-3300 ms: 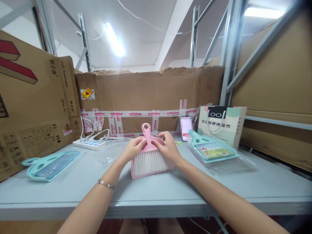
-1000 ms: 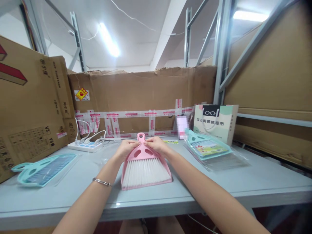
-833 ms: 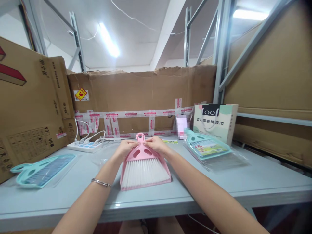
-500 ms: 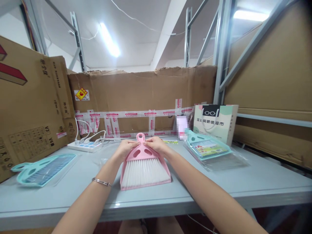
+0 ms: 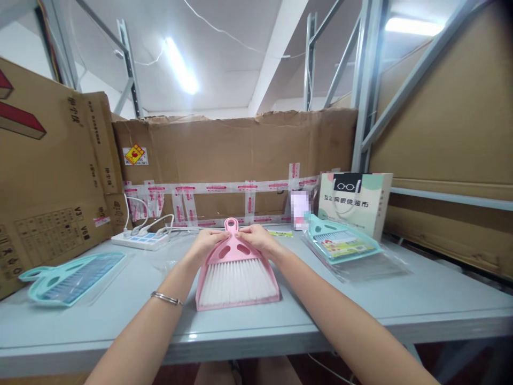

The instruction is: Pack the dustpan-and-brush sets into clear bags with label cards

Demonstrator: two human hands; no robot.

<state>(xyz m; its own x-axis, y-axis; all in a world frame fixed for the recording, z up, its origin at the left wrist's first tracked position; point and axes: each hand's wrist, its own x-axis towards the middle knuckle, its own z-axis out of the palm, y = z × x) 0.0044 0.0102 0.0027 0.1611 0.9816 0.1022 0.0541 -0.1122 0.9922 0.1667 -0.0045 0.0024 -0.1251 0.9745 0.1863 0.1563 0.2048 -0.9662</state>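
Note:
A pink hand brush [image 5: 236, 283] with white bristles lies nested in a pink dustpan [image 5: 276, 291], bristles toward me, handles away. My left hand [image 5: 209, 243] grips the set at the left of the handle, thumb on top. From the right side, my right hand [image 5: 256, 238] holds it the same way, its thumb close to the other. Both hands are closed, and their fingers underneath are hidden. The dustpan's front edge is at or just above the table; I cannot tell which.
A turquoise brush set [image 5: 76, 278] in clear wrap lies at the left. Further wrapped turquoise sets [image 5: 344, 240] are stacked at the right, before a paper bag [image 5: 352, 200]. A white power strip [image 5: 140, 239] with cables stands at the back left. Cardboard boxes [image 5: 208, 149] wall the table [image 5: 160, 326].
The dustpan's front edge has shifted very slightly left and away from me. Both hands keep their hold on the brush and dustpan.

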